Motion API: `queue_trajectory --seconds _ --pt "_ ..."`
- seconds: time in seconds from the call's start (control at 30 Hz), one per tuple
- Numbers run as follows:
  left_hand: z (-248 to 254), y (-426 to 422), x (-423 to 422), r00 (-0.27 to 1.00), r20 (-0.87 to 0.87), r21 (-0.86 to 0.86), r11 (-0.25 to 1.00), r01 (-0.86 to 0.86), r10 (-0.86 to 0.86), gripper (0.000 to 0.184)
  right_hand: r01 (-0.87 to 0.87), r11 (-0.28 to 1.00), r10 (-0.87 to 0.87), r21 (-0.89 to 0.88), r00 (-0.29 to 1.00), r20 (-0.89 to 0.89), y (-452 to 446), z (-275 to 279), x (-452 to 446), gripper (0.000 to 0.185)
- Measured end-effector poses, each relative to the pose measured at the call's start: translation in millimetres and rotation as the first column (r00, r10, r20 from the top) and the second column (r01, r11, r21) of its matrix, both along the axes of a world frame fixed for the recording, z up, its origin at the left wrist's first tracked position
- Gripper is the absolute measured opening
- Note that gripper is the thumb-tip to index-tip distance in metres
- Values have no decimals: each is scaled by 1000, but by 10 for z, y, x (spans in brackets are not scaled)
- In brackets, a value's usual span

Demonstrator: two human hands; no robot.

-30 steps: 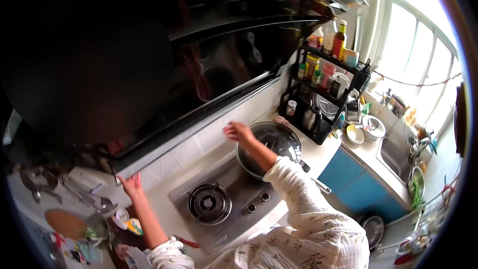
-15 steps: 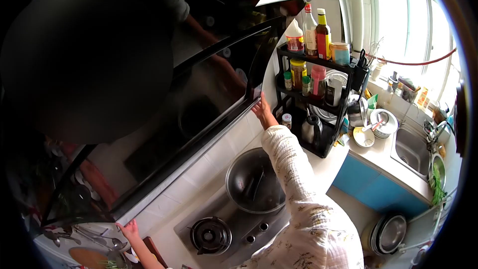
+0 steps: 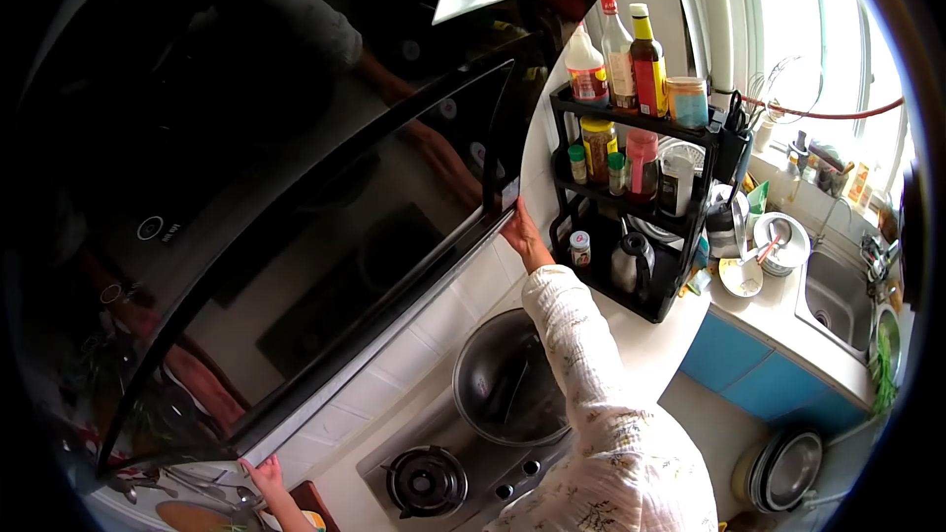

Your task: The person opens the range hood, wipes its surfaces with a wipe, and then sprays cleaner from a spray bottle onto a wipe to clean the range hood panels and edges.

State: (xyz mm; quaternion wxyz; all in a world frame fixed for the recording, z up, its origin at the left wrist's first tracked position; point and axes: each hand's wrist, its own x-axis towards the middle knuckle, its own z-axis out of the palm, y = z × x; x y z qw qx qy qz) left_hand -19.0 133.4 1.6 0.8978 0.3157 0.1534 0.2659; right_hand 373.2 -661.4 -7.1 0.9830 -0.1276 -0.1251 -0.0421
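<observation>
A black glossy range hood [image 3: 325, 266] with a glass panel fills the left and upper part of the head view, over the stove. My right hand [image 3: 525, 236] grips its lower edge at the right corner, fingers partly hidden against the rim. At the lower left corner, my left hand [image 3: 266, 478] holds the same edge, thumb and fingers on it. Below stand a gas stove [image 3: 473, 468] with a bare burner [image 3: 426, 483] and a dark wok [image 3: 507, 374]. My right sleeve covers part of the wok.
A black rack [image 3: 631, 207] of bottles and jars stands right of the stove, a steel kettle [image 3: 631, 261] on its lowest shelf. Stacked bowls [image 3: 781, 243] sit beside the sink [image 3: 838, 300]. Basins [image 3: 788, 468] rest lower right; utensils hang lower left.
The view has shifted, so the rack and stove appear slightly lower and farther right. A dark round shape over the hood's upper left has gone from view. Both hands stay on the hood's edge.
</observation>
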Motion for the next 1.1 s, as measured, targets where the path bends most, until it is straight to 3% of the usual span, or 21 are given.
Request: queue_trajectory --seconds 0.07,0.37,0.57,0.67,0.77,0.87,1.1 --pt "13 -23 -5 999 -32 5 999 -43 43 46 48 999 -47 -7 999 11 55 244 -267 46" --pt "116 -128 -6 991 -83 -2 995 -101 100 43 79 997 -78 3 995 -68 17 154 -177 36" --pt "175 -241 -34 996 -26 54 995 -84 85 45 43 998 -44 -51 998 -35 -59 -45 16 32" --pt "147 -179 -41 999 -6 59 997 -49 49 46 105 994 -105 -6 993 -55 13 176 -237 40" --pt "163 -195 -53 999 -33 5 1000 -4 4 47 91 995 -89 43 995 -56 -18 159 -313 63" --pt "273 -346 -71 999 -29 -55 998 -20 18 49 151 989 -150 -11 971 -185 -24 78 -403 84" --pt "215 -247 -28 1000 -3 -93 996 -7 7 54 126 986 -148 -114 966 -213 74 170 -367 86"
